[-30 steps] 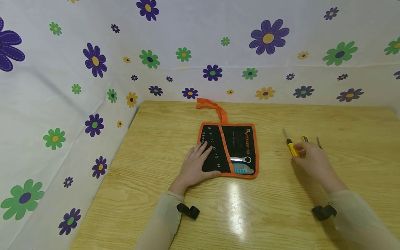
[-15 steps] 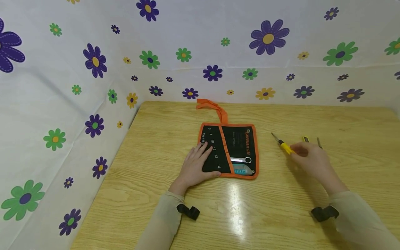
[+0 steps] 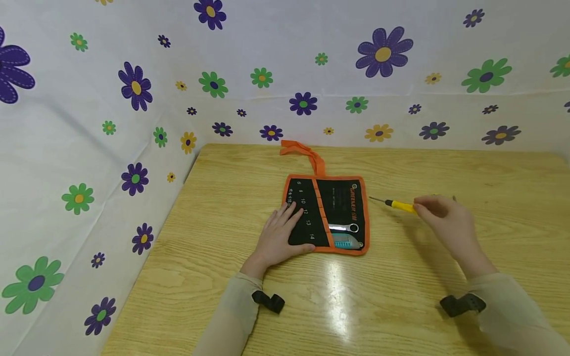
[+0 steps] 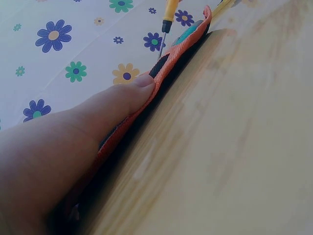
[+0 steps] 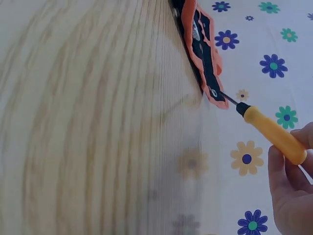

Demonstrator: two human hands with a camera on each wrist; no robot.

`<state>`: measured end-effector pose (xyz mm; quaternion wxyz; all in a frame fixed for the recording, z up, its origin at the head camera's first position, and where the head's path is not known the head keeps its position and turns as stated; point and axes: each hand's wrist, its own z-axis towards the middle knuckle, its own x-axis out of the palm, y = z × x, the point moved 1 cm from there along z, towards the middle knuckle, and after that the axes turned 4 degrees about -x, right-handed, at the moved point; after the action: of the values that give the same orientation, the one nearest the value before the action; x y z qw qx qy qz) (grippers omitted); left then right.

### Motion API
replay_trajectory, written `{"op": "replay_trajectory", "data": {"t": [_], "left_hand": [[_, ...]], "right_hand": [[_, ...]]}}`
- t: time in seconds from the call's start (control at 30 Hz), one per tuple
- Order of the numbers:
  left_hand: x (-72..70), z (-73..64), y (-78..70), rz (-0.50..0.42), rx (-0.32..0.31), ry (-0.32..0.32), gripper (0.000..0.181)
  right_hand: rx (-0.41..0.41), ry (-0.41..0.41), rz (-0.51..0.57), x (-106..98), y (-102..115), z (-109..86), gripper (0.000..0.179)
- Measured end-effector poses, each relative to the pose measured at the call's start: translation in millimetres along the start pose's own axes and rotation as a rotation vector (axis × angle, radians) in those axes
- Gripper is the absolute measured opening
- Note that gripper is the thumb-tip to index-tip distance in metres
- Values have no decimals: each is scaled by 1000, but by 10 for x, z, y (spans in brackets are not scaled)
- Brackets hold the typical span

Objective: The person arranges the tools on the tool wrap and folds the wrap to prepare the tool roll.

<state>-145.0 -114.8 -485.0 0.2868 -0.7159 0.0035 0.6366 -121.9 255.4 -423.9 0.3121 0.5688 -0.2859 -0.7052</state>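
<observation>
Two hands, one screwdriver, one tool pouch, as my cameras show them.
I have the right hand (image 3: 450, 222) pinching one yellow-handled screwdriver (image 3: 403, 206) by the handle's end, thumb and fingers closed on it; the screwdriver is raised above the wooden table (image 3: 387, 296), its tip pointing at the right edge of the black tool pouch (image 3: 334, 198), and I cannot tell whether they touch. My left hand (image 3: 278, 237) lies open on the pouch's left part, fingers spread, gripping nothing, thumb on the orange-trimmed near edge. I count six printed sizes, 6 to 14, one ring spanner (image 3: 345, 228) and one teal-and-grey tool (image 3: 346, 241) in the pouch, and one orange strap (image 3: 311, 157) beyond it.
</observation>
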Motion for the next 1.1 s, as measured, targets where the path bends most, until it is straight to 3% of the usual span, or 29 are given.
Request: {"op": "replay_trajectory", "data": {"t": [0.1,0.43,1.1], "left_hand": [[2,-2,3,-4,2,-4,98],[3,-11,4,-5,5,-5,97],[5,2,2,-11,-3,-2,98]], "right_hand": [[-16,-10,40,54,37,0,33],[-74,70,236,331,134,66,29],[-92,268,176,754,234,402,27]]}}
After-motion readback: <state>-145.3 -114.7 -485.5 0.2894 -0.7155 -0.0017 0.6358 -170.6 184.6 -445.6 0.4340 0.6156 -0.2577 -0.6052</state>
